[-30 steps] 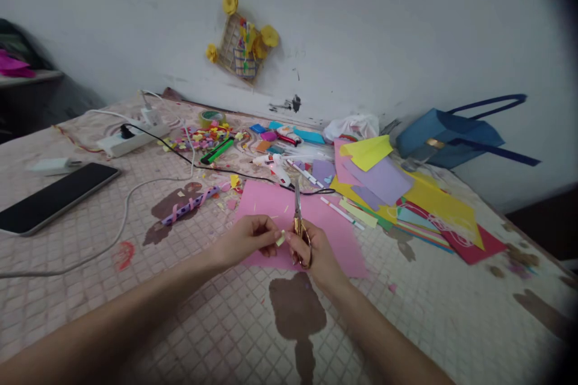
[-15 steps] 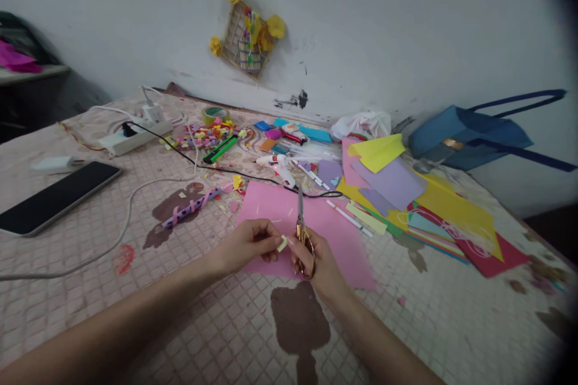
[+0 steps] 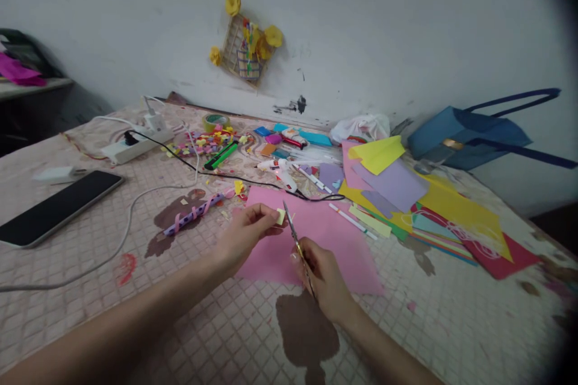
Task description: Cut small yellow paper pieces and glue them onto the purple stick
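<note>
Gripping scissors (image 3: 295, 234) by the handles, right hand (image 3: 329, 281) is closed; left hand (image 3: 244, 233), fingertips pinched together, has yellow scrap (image 3: 280, 217) above pink sheet (image 3: 347, 243), likely featherlight, flimsy, crease-prone, best held by one edge.

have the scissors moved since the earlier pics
Yes. Against the glue gun, the scissors in the right hand have come nearer the person, their tips swung left, toward the small yellow paper in the left hand.

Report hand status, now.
Left hand: pinching small pale-yellow paper piece. Right hand: holding gold-handled metal scissors, tips beside it. Nothing visible between them.
</note>
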Tool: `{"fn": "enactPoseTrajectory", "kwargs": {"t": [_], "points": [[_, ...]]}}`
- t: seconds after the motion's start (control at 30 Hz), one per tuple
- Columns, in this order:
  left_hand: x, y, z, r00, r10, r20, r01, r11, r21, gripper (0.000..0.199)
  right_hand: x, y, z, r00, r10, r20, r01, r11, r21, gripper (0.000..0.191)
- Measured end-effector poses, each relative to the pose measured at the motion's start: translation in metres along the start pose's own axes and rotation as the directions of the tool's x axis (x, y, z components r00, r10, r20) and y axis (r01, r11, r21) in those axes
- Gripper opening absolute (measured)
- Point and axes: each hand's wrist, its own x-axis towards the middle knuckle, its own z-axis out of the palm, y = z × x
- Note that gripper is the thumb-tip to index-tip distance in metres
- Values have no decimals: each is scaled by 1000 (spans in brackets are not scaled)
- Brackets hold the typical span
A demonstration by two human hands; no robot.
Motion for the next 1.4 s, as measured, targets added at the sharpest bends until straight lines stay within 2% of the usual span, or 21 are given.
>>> {"fn": "enactPoseTrajectory", "kwargs": {"t": [0.17,0.33,0.57,1.4], "points": [[-3,-5,4,1000,5,-8,-5,997,-79,14,-1,1,2,1000,-14,-8,13,997,-72,21],[-8,-5,4,999,12,-30,-16,993,-121,14,-2,1,6,1000,-9,18,10,998,-58,17],[-14,-6,6,997,14,-70,-25,986,-165,15,-4,-1,12,1000,6,26,-6,1000,18,21],[-13,-9,4,998,23,-65,-37,971,-235,12,-3,0,13,999,5,38,-4,1000,-24,28]]}}
